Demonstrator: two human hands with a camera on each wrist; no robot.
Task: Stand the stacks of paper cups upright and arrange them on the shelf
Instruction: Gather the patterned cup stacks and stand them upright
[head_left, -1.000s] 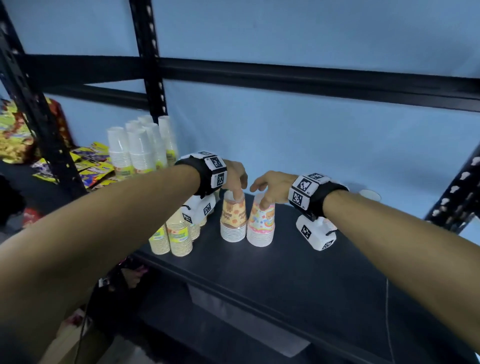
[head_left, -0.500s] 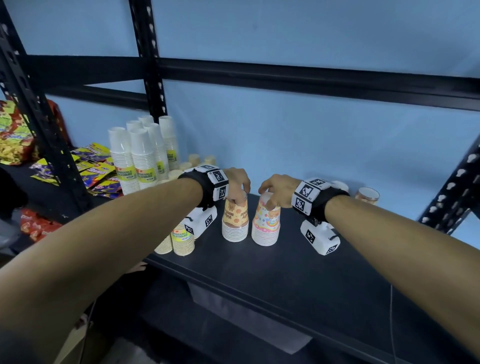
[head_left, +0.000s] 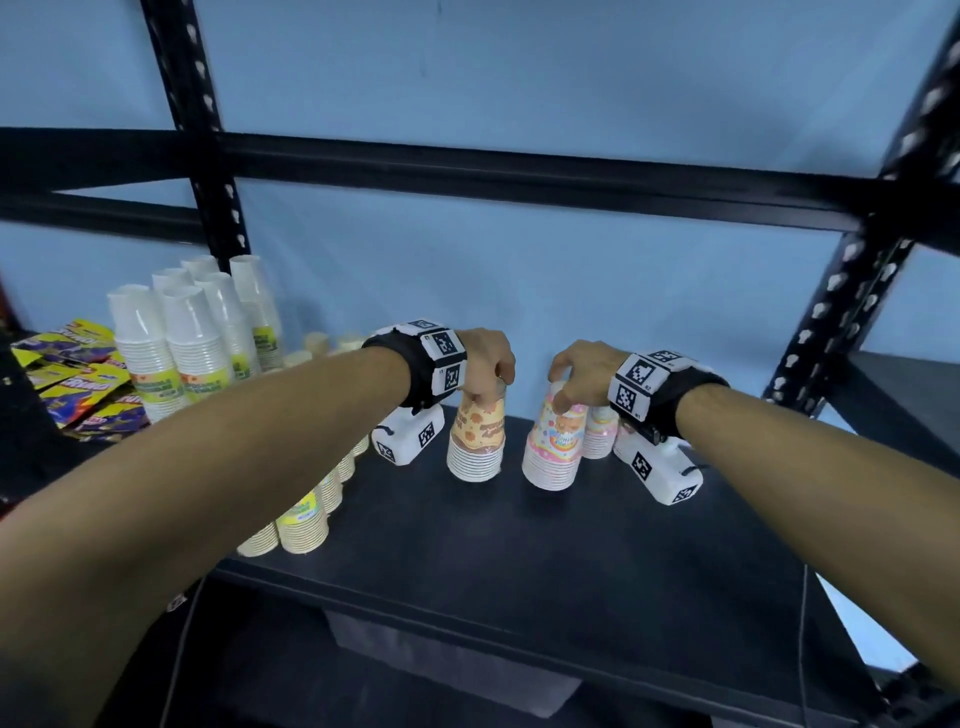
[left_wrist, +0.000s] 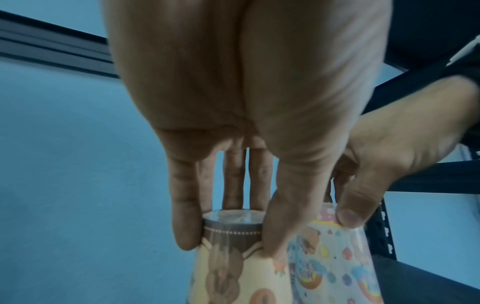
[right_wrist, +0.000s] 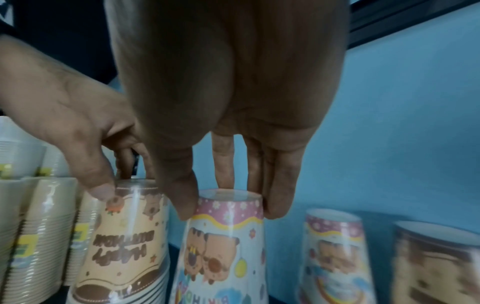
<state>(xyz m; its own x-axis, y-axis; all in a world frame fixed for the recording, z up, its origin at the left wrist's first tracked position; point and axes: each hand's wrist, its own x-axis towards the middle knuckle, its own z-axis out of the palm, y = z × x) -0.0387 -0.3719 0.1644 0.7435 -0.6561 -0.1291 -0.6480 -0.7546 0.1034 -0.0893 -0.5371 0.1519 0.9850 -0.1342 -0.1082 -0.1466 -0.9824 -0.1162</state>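
Two wrapped stacks of paper cups stand upside down on the black shelf (head_left: 571, 561). My left hand (head_left: 491, 387) pinches the top of the orange bear-print stack (head_left: 476, 441) from above; thumb and fingers curl round its brown band (left_wrist: 232, 230). Beside it, my right hand (head_left: 563, 395) grips the top of the pink cartoon stack (head_left: 555, 447), thumb in front and fingers behind (right_wrist: 275, 197). A small gap separates the two stacks. In the right wrist view the orange stack (right_wrist: 124, 236) stands left of the pink stack (right_wrist: 223, 246).
Another pink stack (right_wrist: 335, 257) and a brown one (right_wrist: 436, 263) stand to the right, near the back. Cream stacks (head_left: 304, 525) line the shelf's left edge. Tall white stacks (head_left: 192, 338) and snack packets (head_left: 78, 384) lie further left. A black crossbeam (head_left: 519, 176) runs overhead.
Both hands keep their hold on the stack tops. The pink stack has shifted a little to the right, widening the gap to the orange one.
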